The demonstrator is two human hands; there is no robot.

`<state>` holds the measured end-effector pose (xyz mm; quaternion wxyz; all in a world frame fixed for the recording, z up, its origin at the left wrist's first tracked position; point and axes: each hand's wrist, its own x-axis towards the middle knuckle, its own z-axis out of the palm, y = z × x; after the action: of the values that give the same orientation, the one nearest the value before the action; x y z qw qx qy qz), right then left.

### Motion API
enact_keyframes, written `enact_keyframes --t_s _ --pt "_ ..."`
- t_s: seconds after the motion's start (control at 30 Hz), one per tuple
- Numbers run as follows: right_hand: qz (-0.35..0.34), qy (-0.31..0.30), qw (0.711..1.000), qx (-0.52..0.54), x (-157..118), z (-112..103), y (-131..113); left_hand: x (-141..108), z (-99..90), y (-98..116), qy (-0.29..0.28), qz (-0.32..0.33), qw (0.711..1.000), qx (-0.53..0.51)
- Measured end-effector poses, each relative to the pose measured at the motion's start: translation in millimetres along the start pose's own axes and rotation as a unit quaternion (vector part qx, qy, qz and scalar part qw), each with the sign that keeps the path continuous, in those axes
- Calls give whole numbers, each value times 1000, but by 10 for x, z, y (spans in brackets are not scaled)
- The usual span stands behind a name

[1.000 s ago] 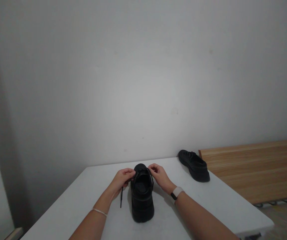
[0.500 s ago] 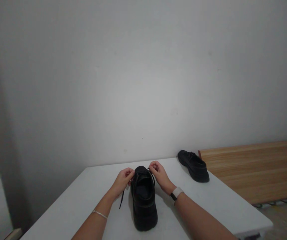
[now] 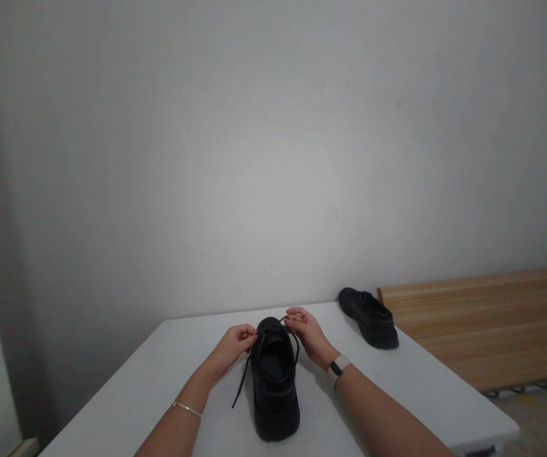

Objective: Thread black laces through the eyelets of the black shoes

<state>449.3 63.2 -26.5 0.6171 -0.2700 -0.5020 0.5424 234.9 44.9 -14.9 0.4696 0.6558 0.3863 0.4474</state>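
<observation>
A black lace-up shoe (image 3: 276, 406) stands upright on the white table, heel toward me and toe toward the wall. At its left side my left hand (image 3: 235, 343) pinches a black shoelace close to the eyelets, and a loose lace end (image 3: 240, 384) dangles below it. On the other side my right hand (image 3: 306, 330) has its fingers closed on the shoelace near the toe. A lace loop hangs along the shoe's right side. The exact knot over the tongue is too dark to make out.
A second black shoe (image 3: 369, 318) rests at the table's back right edge. The white table (image 3: 169, 374) meets a grey wall (image 3: 273, 158). To the right, beyond the table, is a wood-grain board (image 3: 483, 327).
My right hand has turned slightly at the wrist, still on the lace. The left fingers have shifted a little, and the dangling lace end has swung slightly right and lower.
</observation>
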Motion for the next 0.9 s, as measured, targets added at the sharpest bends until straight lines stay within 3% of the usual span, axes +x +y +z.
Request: enact_keyframes --t_s 0.3,0.47,0.63,0.73,0.83,0.9 --pt "-58 5 986 -157 49 -96 41 15 30 22 51 22 991 -123" --pt "-82 17 969 -233 31 -170 11 54 -17 -46 128 48 989 -59" --pt "-62 27 971 -229 46 -150 14 108 -26 -117 198 50 979 -23" --pt "-33 16 983 -180 59 -103 29 68 -20 -55 163 25 985 -55" --pt "-6 12 992 -122 46 -70 23 5 -22 57 86 27 980 -177" --pt "7 16 996 -93 31 -69 5 -19 -35 112 65 27 968 -240"
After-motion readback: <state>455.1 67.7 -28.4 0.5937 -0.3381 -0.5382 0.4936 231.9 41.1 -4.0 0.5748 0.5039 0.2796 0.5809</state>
